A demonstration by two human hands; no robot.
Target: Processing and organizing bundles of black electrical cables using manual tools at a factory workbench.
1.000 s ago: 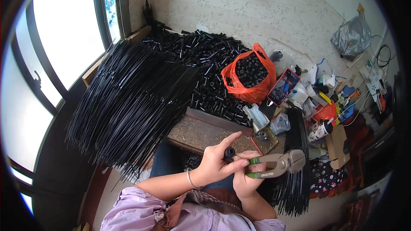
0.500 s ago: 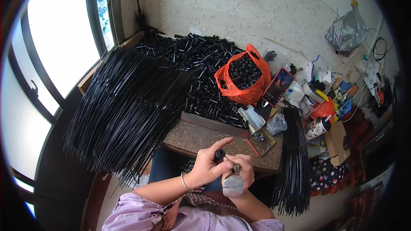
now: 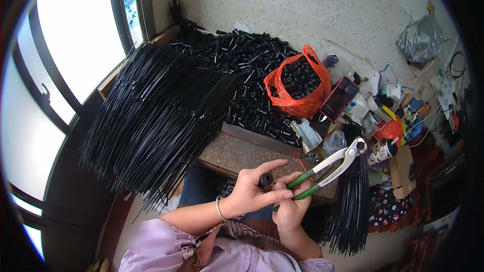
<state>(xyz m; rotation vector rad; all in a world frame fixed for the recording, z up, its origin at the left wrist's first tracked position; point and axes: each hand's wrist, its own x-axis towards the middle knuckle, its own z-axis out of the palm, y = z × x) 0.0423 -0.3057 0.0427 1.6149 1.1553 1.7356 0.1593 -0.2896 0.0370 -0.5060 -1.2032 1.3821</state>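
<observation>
My left hand [image 3: 252, 187], with a bangle at the wrist, holds a short black tubular piece [image 3: 265, 179], its hollow end showing. The index finger stretches out above it, and the thumb reaches across to my right hand [image 3: 292, 206]. Gripped in the right hand is a pair of end-cutting pincers [image 3: 348, 157] with green handles and bare metal jaws. The jaws point to the far right, over a hanging bundle of long black thin rods [image 3: 350, 206]. Both hands are close together before the table's front edge; the right fingers are partly hidden behind the handles.
Many black tubular pieces [image 3: 242, 53] are heaped on the table [image 3: 222, 153] behind a low metal strip [image 3: 259, 140]. Long black rods [image 3: 156, 116] overhang on the left. A red bag [image 3: 287, 102] of small black parts and a phone [image 3: 340, 99] stand to the right, near clutter.
The pincers have swung from pointing back at my body to pointing far right. My left hand keeps the black tubular piece. The whole view has shifted slightly.
</observation>
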